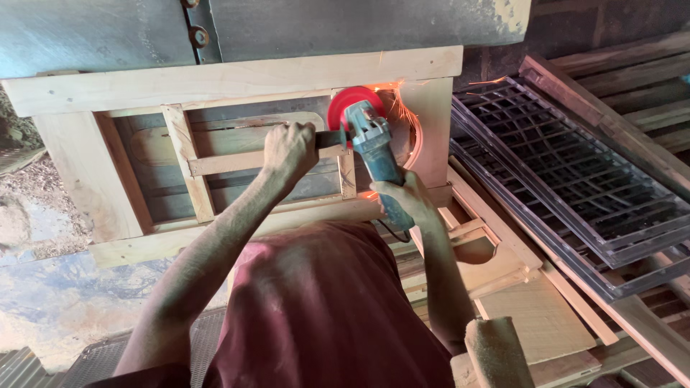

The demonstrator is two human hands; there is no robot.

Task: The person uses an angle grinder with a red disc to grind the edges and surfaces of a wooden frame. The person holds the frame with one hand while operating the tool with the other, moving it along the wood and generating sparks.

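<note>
1. Pale wood fills most of my view: a frame (237,79) of planks and slats stands upright in front of me.
2. My left hand (289,149) is closed tight round the black side handle (329,139) of the grinder (374,154), fingers wrapped fully about it.
3. My right hand (404,199) grips the rear of the grinder's blue body, fingers curled shut round it, just below the frame's lower rail.
4. The grinder points up and away from me; its red disc (353,103) sits against the frame near the upper right corner of the opening.
5. Orange sparks (402,108) spray to the right of the disc, across the frame's right-hand board.
6. Metal grilles (568,172) lie stacked on my right, well apart from the grinder.
7. Loose wooden offcuts (503,287) lie below them, near my right forearm.
</note>
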